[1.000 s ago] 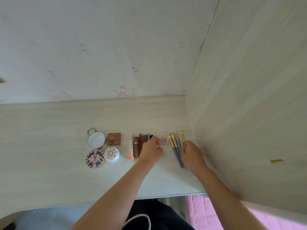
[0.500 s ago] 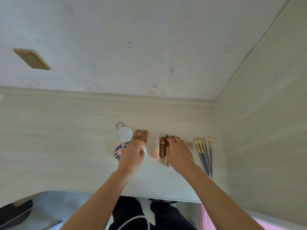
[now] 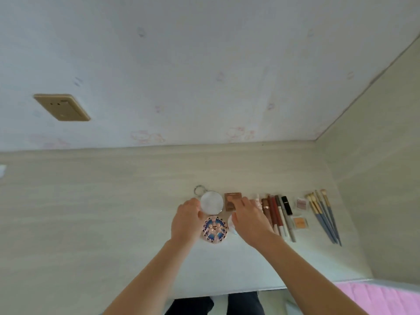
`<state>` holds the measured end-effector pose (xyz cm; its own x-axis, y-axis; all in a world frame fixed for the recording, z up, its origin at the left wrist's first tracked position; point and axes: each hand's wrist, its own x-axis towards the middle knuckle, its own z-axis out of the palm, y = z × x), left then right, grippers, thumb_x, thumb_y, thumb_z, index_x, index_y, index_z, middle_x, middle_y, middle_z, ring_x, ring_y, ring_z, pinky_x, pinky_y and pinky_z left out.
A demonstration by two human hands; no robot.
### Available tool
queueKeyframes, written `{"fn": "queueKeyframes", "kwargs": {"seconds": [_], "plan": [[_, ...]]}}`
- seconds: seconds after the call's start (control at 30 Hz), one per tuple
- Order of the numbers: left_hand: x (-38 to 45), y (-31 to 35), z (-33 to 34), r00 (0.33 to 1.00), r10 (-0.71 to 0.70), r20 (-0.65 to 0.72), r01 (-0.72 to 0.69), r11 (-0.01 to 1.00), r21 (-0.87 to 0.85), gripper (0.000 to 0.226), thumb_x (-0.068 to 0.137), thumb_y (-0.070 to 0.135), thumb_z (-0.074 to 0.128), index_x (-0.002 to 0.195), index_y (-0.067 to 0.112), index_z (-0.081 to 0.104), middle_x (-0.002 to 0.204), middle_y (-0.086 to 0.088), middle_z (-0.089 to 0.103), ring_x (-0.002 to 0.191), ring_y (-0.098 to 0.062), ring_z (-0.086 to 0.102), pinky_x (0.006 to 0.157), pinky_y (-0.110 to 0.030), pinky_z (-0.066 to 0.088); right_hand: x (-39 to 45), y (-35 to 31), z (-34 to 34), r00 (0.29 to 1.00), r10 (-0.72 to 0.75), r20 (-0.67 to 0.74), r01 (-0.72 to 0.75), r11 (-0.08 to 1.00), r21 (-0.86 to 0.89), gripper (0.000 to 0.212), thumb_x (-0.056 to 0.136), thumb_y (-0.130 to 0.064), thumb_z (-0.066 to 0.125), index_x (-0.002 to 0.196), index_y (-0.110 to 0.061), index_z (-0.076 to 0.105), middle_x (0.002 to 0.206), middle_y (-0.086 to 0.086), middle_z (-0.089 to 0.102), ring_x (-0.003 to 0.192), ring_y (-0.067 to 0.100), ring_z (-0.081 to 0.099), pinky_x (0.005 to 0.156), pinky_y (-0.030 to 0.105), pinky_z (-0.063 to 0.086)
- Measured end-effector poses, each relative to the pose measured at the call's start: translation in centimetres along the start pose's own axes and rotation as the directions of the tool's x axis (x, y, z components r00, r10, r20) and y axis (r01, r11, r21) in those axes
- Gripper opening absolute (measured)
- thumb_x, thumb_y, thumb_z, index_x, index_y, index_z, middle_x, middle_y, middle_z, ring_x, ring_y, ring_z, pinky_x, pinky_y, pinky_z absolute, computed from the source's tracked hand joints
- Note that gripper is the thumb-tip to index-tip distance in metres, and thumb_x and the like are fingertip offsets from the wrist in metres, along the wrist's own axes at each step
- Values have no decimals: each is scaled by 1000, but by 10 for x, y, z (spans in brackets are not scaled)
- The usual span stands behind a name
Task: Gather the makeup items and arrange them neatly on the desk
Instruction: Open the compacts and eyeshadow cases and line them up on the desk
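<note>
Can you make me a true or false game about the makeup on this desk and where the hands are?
1. The brushes lie at the right end of the row. True.
2. The round mirror has a metal ring on it. True.
3. The left hand is over by the brushes. False: it is at the left end of the row, by the round mirror and the patterned round case.
4. The right hand is picking up a brush. False: it reaches toward the brown square palette, far from the brushes.
5. The lipsticks and pencils lie side by side between the palette and the brushes. True.
</note>
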<state>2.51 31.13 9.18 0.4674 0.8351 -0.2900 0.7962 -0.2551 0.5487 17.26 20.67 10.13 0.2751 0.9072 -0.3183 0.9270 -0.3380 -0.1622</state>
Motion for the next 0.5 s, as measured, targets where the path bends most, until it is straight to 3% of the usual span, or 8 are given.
{"fn": "queueKeyframes", "kwargs": {"seconds": [0.17,0.37,0.5], "plan": [[24,-18,-6,996,58,70,-65,993,97,24,92,15,46,114,10,53,109,-7,56,107,-27,48,83,-35,44,29,-21,-3,991,123,-56,-118,990,78,34,95,-33,45,124,-16,46,125,3,49,116,23,43,91,32,42],[32,-20,5,988,126,90,-132,989,67,27,95,25,50,117,10,51,111,-6,55,106,-26,45,90,-32,37,56,-31,4,988,153,33,-154,988,35,56,90,-47,53,131,-12,40,136,7,41,129,31,30,104,37,34],[38,-16,12,991,73,113,-83,993,86,36,93,29,50,125,14,47,111,-4,56,105,-25,43,92,-33,36,63,-33,14,987,143,78,-144,990,-1,69,86,-50,59,136,-8,36,141,8,36,137,36,19,113,42,24]]}}
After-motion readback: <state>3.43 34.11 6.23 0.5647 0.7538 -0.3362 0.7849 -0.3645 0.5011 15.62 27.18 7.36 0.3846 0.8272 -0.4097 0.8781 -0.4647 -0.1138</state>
